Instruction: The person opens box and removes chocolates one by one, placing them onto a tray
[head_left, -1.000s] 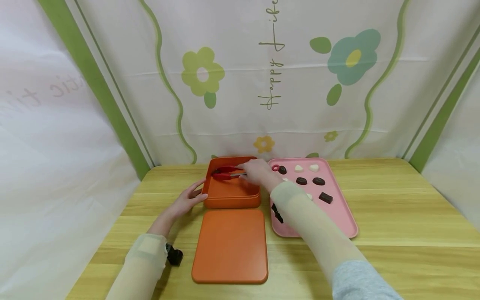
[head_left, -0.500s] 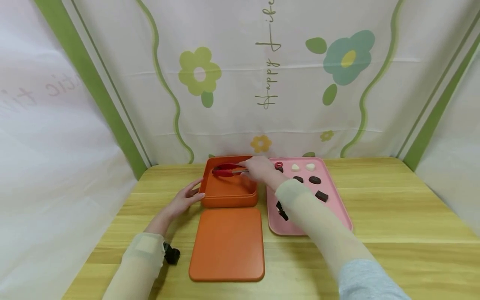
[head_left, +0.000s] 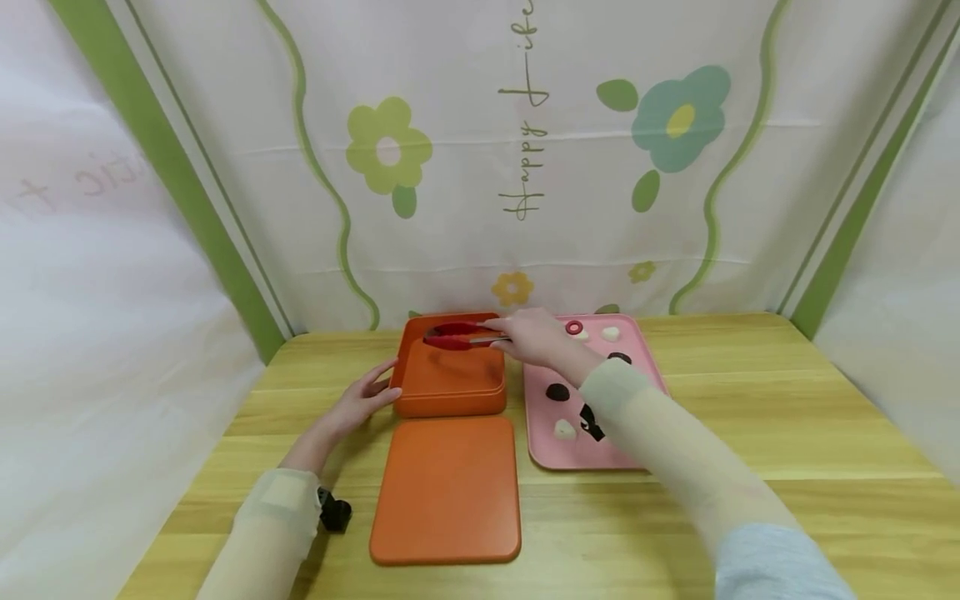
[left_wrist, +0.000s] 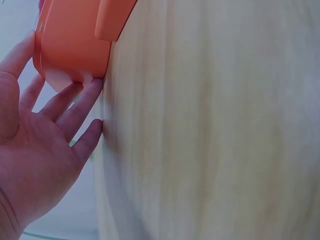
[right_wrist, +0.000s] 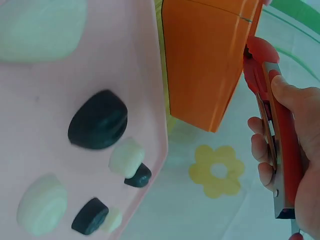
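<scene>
My right hand [head_left: 536,337] grips red-and-metal tongs [head_left: 456,342]. Their tips hang above the inside of the orange box [head_left: 450,405], towards its left side. Whether anything sits between the tips cannot be made out. In the right wrist view, the thumb lies along one arm of the tongs [right_wrist: 287,145] and the fingers wrap the other. My left hand [head_left: 352,408] rests against the box's left side, its fingers [left_wrist: 82,107] fairly straight, with the thumb by the front corner. A pink tray [head_left: 543,454] carries dark chocolates [right_wrist: 98,120] and white chocolates [right_wrist: 42,204], partly hidden by my right arm.
An orange lid [head_left: 446,492] lies flat on the wooden table [head_left: 780,400] just in front of the box. A printed curtain [head_left: 450,208] rises behind the table. Black cameras sit on both wrists, the left camera [head_left: 335,512] near the tabletop.
My right hand and the tongs have moved rightwards relative to the box. Chocolates at the tray's left show now, while others are covered. My left hand stays at the box. The head view has shifted slightly.
</scene>
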